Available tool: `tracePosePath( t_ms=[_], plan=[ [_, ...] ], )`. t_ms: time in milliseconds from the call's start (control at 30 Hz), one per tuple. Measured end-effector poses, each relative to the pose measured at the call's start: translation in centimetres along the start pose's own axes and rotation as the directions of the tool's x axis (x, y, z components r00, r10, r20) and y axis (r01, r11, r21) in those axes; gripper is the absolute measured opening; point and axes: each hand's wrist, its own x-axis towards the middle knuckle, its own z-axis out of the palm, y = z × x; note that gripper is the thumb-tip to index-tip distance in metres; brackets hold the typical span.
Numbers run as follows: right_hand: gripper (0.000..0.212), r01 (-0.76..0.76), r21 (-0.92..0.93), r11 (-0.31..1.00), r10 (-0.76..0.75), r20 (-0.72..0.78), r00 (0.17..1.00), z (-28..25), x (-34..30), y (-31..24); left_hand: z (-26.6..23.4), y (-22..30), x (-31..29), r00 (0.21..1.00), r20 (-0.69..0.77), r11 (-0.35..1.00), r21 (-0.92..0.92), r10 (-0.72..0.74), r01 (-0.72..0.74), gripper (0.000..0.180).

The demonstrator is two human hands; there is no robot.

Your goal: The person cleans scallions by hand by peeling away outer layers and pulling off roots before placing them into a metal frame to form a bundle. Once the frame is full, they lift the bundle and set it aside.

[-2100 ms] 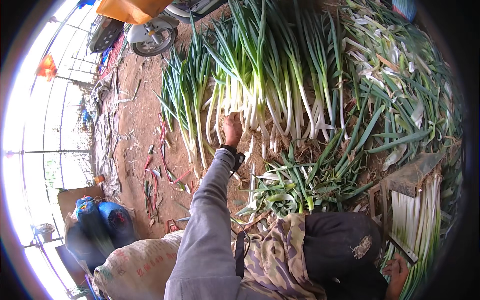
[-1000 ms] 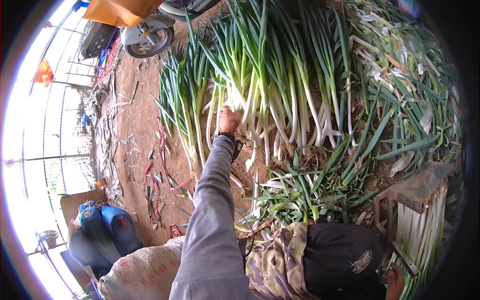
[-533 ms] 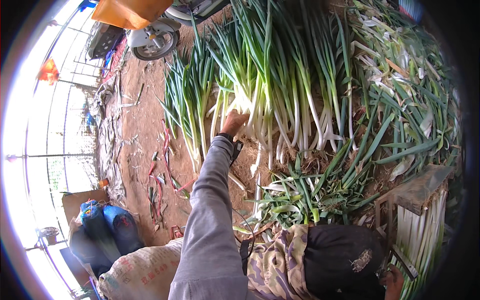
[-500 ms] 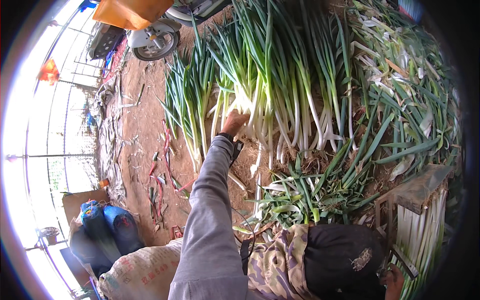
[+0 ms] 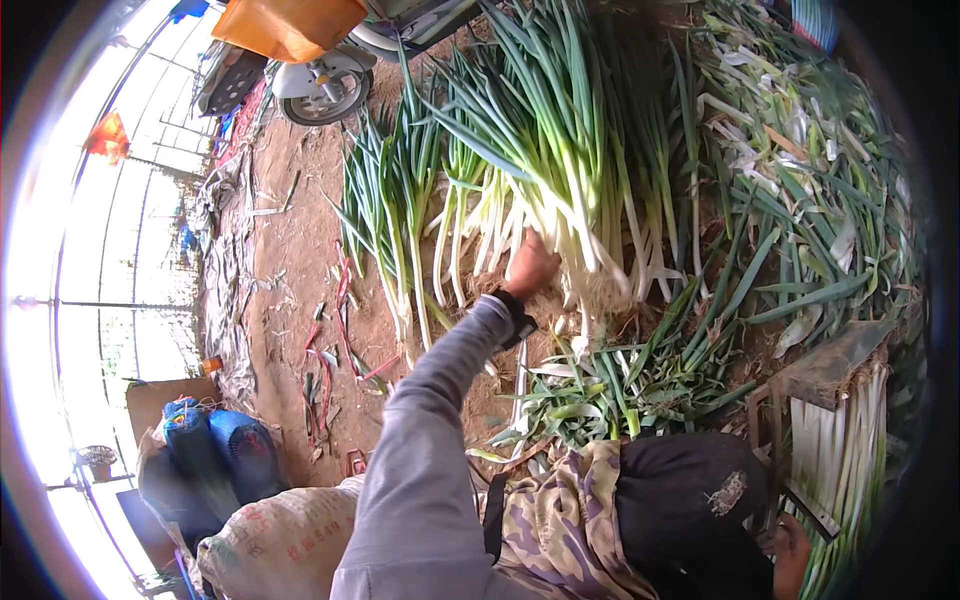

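The left hand (image 5: 530,265), at the end of a long grey sleeve, reaches out to the heap of long green onions with white stalks (image 5: 560,170) lying on the brown dirt ground (image 5: 290,270), and its fingers are curled around the pale lower ends of a few stalks near the middle of the heap. The right hand (image 5: 790,550) shows only partly at the lower right edge, beside a wooden frame (image 5: 820,370), and whether it is clenched or loose cannot be told. Next to that frame lies a neat bundle of trimmed white onion stalks (image 5: 850,440). Between the heap and the person's camouflage-patterned lap (image 5: 560,520) lies a scatter of cut green leaves (image 5: 620,390). More loose green trimmings (image 5: 800,170) pile up to the right of the heap. Further left, a printed woven sack (image 5: 280,540) rests by blue bundles (image 5: 215,450), and at the top a scooter wheel (image 5: 320,90) stands under an orange crate (image 5: 290,25).
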Motion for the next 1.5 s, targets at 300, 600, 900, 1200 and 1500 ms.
tracePosePath(
  t_ms=[300,600,900,1200,1500],
  plan=[
    [0.052,-0.050,-0.026,0.998,0.052,0.086,0.995,-0.1,-1.1,-2.3,0.8,-9.0,1.5,0.948,0.089,0.840,-0.493,0.307,-0.226,0.026],
    [0.046,0.131,0.207,0.970,-0.122,-0.055,0.991,1.3,-1.0,1.8,-11.8,-6.2,-1.3,0.548,0.167,0.569,-0.132,0.820,-0.811,0.024],
    [0.039,0.280,0.216,0.935,-0.264,-0.101,0.959,1.8,-0.4,2.4,-16.3,-0.1,-10.5,0.790,0.539,0.956,-0.133,0.293,-0.263,0.016],
    [0.038,0.442,-0.053,0.895,-0.445,-0.163,0.881,0.9,-3.2,-1.2,-7.3,11.4,-17.3,0.551,-0.124,0.419,-0.521,0.825,-0.744,0.032],
    [0.049,0.748,-0.138,0.649,-0.753,-0.255,0.607,-1.8,3.0,-8.6,-9.3,32.3,-33.0,0.666,0.452,-0.145,-0.754,0.594,0.641,0.025]
  ],
)
